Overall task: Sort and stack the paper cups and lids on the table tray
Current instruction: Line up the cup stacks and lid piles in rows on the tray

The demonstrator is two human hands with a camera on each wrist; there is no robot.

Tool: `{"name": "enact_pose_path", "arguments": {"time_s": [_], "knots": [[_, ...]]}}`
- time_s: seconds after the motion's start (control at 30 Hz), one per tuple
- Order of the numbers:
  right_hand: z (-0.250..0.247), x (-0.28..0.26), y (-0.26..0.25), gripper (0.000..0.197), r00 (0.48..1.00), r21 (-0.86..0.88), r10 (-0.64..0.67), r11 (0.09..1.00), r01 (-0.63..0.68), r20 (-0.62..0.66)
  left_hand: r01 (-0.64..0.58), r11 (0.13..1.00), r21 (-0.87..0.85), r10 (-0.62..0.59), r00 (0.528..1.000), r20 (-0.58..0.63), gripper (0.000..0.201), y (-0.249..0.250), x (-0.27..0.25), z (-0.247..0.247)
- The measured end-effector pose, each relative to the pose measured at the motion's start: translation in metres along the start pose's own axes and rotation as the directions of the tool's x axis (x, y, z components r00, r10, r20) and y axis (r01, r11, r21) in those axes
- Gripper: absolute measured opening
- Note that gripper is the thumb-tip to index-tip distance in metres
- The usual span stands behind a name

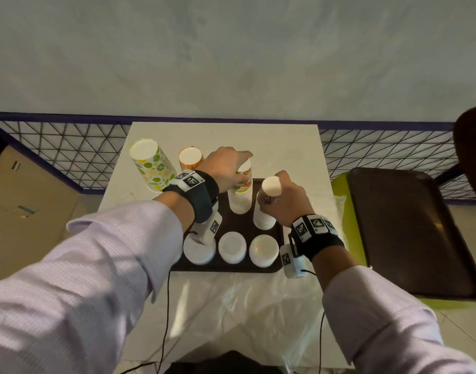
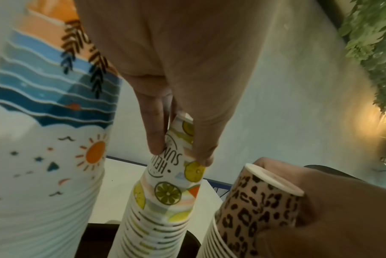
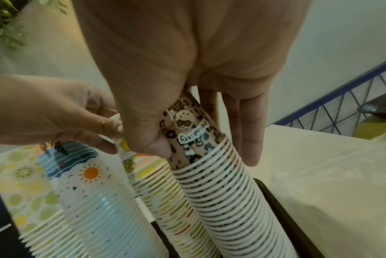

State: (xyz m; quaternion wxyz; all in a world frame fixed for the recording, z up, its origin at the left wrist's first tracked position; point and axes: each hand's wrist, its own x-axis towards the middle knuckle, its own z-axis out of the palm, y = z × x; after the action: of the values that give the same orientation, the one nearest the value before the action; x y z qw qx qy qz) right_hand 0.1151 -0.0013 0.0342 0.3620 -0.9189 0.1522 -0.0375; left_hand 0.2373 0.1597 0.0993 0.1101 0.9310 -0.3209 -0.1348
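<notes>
Hands clamped on stack tops, left hand [image 1: 227,164] on citrus stack [image 1: 241,191], right hand [image 1: 288,197] on leopard stack [image 1: 265,211] at its 3 o'clock; best pressed straight down w/ even force.

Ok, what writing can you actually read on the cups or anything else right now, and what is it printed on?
"HELLO SUN...": on the top cup of the lemon-print stack, pinched by the left hand; the rest is hidden by a finger.
A short handwritten-style word in a bubble on the top cup of the leopard-print stack, held by the right hand: too blurred to read.
Black-and-white square code tags on both wrist bands: patterns, no readable text.
</notes>
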Motion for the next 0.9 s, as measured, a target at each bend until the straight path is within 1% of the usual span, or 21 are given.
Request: {"name": "enact_pose_path", "arguments": {"time_s": [0.07, 0.17, 0.27, 0.3, 0.37, 0.43, 0.47, 0.53, 0.6, 0.67, 0.77, 0.9], "knots": [[0.001, 0.005, 0.001, 0.055, 1.000, 0.014, -0.008, 1.000, 0.008, -0.023, 0.001, 1.000, -0.007, -0.001, 1.000, 0.019, 0.065, -0.004, -0.006, -0.001], [0.002, 0.015, 0.001, 0.058, 1.000, 0.022, 0.019, 1.000, -0.019, -0.020, 0.013, 1.000, -0.009, -0.012, 0.998, 0.061, 0.066, -0.007, -0.014, -0.002], [0.005, 0.021, 0.004, 0.061, 1.000, 0.017, -0.001, 1.000, 0.001, -0.019, 0.016, 0.998, -0.053, -0.013, 0.998, 0.063, 0.065, -0.012, -0.020, 0.001], [0.006, 0.022, 0.005, 0.062, 1.000, 0.023, -0.012, 1.000, 0.013, -0.024, 0.018, 0.995, -0.098, -0.013, 0.999, 0.051, 0.067, -0.013, -0.022, 0.003], [0.007, 0.023, 0.007, 0.061, 0.999, 0.039, -0.016, 0.999, 0.017, -0.028, 0.031, 0.969, -0.243, -0.030, 1.000, 0.007, 0.079, -0.015, -0.026, 0.010], [0.007, 0.024, 0.009, 0.060, 1.000, 0.054, 0.004, 0.999, -0.004, -0.014, 0.059, 0.914, -0.402, -0.081, 0.996, -0.038, 0.093, -0.015, -0.027, 0.022], [0.007, 0.025, 0.011, 0.060, 1.000, 0.070, 0.011, 0.998, -0.011, -0.009, 0.082, 0.885, -0.459, -0.119, 0.992, -0.052, 0.095, -0.015, -0.027, 0.028], [0.009, 0.025, 0.016, 0.061, 1.000, 0.105, 0.022, 0.994, -0.022, -0.001, 0.107, 0.844, -0.526, -0.179, 0.980, -0.089, 0.089, -0.016, -0.026, 0.043], [0.009, 0.025, 0.019, 0.063, 0.998, 0.118, 0.040, 0.992, -0.045, 0.044, 0.086, 0.819, -0.567, -0.211, 0.965, -0.158, 0.078, -0.017, -0.026, 0.055], [0.008, 0.025, 0.020, 0.065, 0.993, 0.120, 0.068, 0.990, -0.079, 0.098, 0.064, 0.804, -0.592, -0.231, 0.950, -0.210, 0.076, -0.015, -0.026, 0.061], [0.007, 0.025, 0.020, 0.066, 0.988, 0.116, 0.089, 0.988, -0.103, 0.126, 0.044, 0.834, -0.550, -0.204, 0.951, -0.233, 0.072, -0.012, -0.027, 0.064], [0.006, 0.027, 0.016, 0.068, 0.987, 0.097, 0.092, 0.990, -0.105, 0.136, 0.050, 0.860, -0.508, -0.173, 0.965, -0.197, 0.065, -0.014, -0.027, 0.062]]}}
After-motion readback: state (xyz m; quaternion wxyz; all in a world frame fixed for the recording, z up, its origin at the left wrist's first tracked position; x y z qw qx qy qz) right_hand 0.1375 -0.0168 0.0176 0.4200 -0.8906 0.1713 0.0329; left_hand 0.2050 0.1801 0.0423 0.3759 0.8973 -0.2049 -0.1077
